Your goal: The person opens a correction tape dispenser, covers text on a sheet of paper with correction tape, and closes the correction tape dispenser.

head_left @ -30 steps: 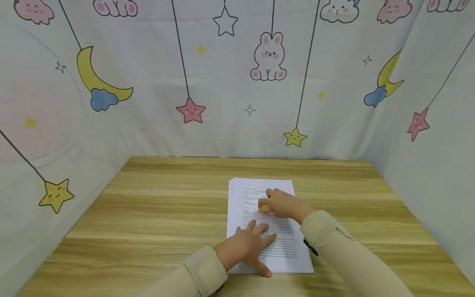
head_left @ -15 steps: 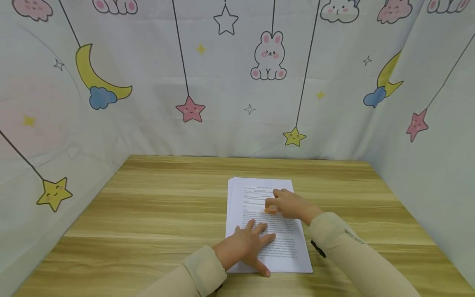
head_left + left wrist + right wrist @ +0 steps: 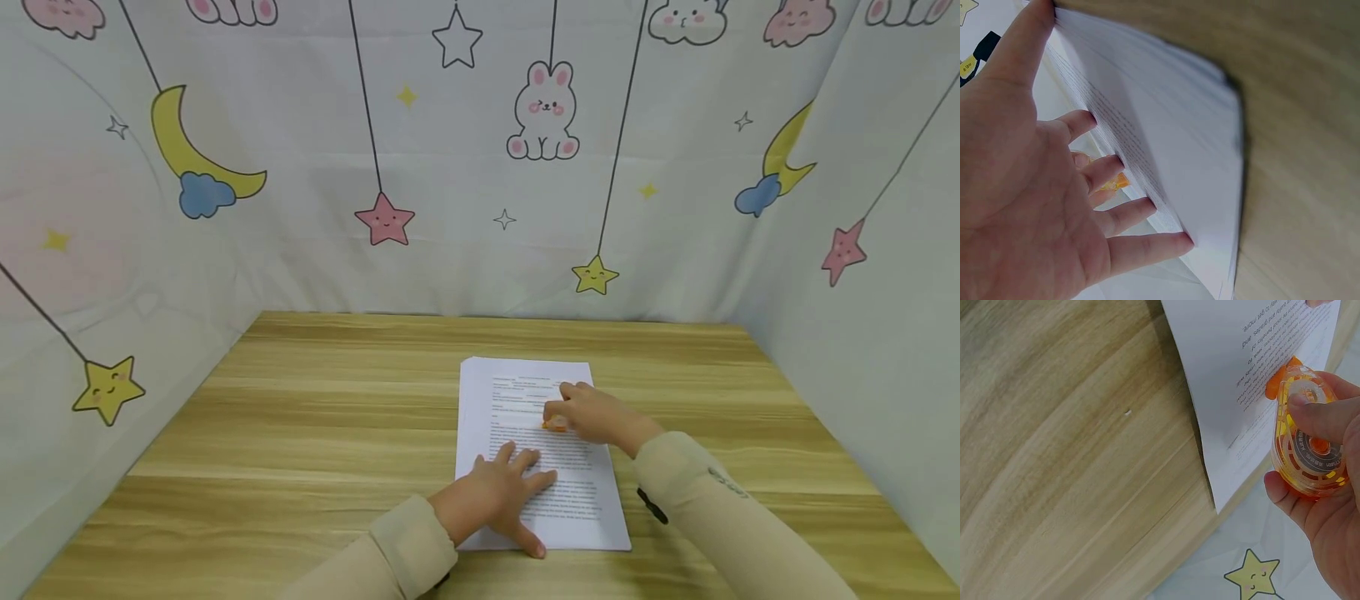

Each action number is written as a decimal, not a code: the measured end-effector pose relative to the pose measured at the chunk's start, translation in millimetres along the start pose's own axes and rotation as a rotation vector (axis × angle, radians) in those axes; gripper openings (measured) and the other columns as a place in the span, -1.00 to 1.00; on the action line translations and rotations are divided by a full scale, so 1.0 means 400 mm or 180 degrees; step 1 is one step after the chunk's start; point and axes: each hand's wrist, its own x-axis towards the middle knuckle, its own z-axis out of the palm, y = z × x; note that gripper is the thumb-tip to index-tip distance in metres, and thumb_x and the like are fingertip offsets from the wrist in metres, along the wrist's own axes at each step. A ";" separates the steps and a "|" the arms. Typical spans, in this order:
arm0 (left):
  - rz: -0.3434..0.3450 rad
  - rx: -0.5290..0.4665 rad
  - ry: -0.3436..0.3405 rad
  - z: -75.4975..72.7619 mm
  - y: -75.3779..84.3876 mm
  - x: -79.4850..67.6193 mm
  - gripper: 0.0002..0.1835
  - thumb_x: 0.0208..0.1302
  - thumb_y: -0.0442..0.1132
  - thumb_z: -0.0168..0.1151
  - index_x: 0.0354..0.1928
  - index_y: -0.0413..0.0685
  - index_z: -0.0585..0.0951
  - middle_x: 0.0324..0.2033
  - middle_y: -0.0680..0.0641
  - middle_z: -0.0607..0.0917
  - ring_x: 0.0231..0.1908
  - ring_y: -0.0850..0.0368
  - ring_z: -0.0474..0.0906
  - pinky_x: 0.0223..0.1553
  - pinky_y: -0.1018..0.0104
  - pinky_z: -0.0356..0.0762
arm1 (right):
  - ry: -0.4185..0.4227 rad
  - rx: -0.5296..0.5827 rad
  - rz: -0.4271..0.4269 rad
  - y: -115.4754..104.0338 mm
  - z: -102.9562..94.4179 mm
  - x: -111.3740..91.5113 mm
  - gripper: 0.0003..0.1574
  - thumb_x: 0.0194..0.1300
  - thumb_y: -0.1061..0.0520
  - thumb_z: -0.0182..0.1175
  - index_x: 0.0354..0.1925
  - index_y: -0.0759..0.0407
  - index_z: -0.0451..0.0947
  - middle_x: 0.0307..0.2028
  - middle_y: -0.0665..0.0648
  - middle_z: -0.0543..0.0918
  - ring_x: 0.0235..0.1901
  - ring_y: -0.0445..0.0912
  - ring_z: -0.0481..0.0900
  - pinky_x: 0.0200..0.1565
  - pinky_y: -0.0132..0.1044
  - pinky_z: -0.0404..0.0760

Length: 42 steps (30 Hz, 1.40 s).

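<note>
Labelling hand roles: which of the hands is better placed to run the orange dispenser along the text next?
Likely the right: the right hand grips the orange dispenser, tip at the printed text. The left hand lies spread on the paper stack, holding no tool.

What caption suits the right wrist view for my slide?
Right hand gripping a see-through orange tape dispenser over a printed sheet on a wood-grain table.

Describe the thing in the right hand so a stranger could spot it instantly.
On the wooden table lies a stack of printed paper. Over its text, the right hand grips a correction tape dispenser; its clear case and orange tip set it apart from the white stack.
</note>
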 end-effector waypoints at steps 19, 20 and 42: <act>-0.0019 -0.0116 0.0006 -0.003 -0.004 -0.009 0.02 -0.28 0.53 0.20 0.34 0.56 0.10 0.36 0.16 0.10 0.37 -0.08 0.04 0.13 -0.15 0.34 | 0.0678 0.0886 0.0473 0.038 0.012 -0.036 -0.60 0.11 0.34 0.21 -0.13 -0.08 0.59 -0.46 -0.01 0.40 -0.49 -0.21 0.23 -0.43 -0.41 0.25; -0.0021 -0.0142 0.0008 -0.002 -0.004 -0.009 0.02 -0.28 0.52 0.20 0.34 0.56 0.11 0.36 0.15 0.10 0.37 -0.08 0.03 0.14 -0.16 0.34 | 0.0674 0.0917 0.0488 0.039 0.011 -0.040 -0.60 0.11 0.33 0.22 -0.13 -0.07 0.59 -0.45 0.00 0.42 -0.48 -0.20 0.24 -0.43 -0.40 0.26; 0.0116 -0.0280 0.0001 0.002 -0.001 -0.012 0.02 -0.20 0.49 0.18 0.38 0.46 0.09 0.42 0.08 0.05 0.41 -0.05 -0.05 0.29 -0.05 0.17 | 0.0434 0.0609 0.0635 0.013 0.017 -0.072 -0.62 0.12 0.25 0.23 -0.11 -0.13 0.60 -0.42 -0.04 0.42 -0.46 -0.20 0.28 -0.40 -0.39 0.30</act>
